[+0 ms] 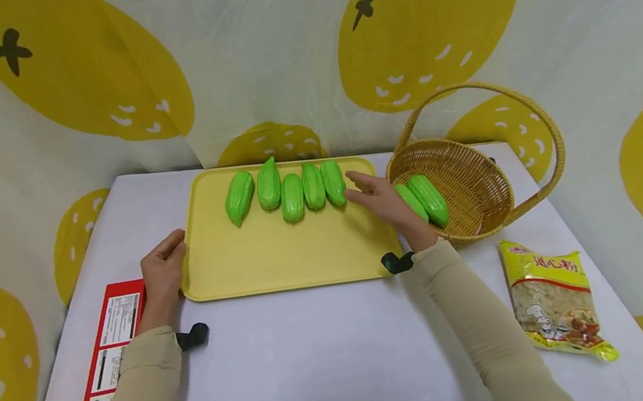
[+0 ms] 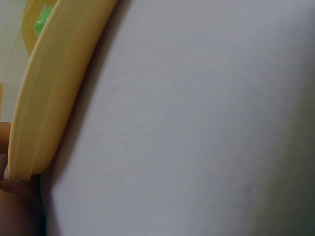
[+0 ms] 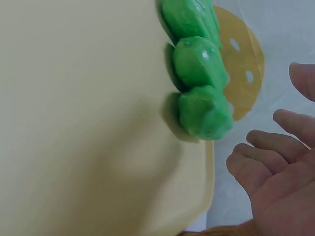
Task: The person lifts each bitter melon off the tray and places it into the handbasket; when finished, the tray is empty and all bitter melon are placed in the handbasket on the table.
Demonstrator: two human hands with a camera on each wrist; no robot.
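On a yellow tray [image 1: 280, 259], several glossy green ridged vegetables, cucumber-like in shape, lie in a row along the far side. My left hand [image 1: 164, 266] rests at the tray's left edge, fingertips against its outer wall; the left wrist view catches only part of that hand beside the tray corner [image 2: 49, 123]. Over the tray's right side, my right hand [image 1: 385, 203] is held with fingers extended and thumb apart, nothing in its grasp. Nearest to it is the rightmost green vegetable [image 1: 334, 182]. The right wrist view shows the open palm [image 3: 285, 196] near that vegetable [image 3: 205, 113].
A wicker basket [image 1: 472, 175] with a tall handle stands right of the tray, two green vegetables [image 1: 428, 201] inside. A yellow food packet [image 1: 553, 299] lies on the right of the table. Under the left forearm is a red-and-white printed sheet or box [image 1: 109, 360]. A patterned cloth hangs behind.
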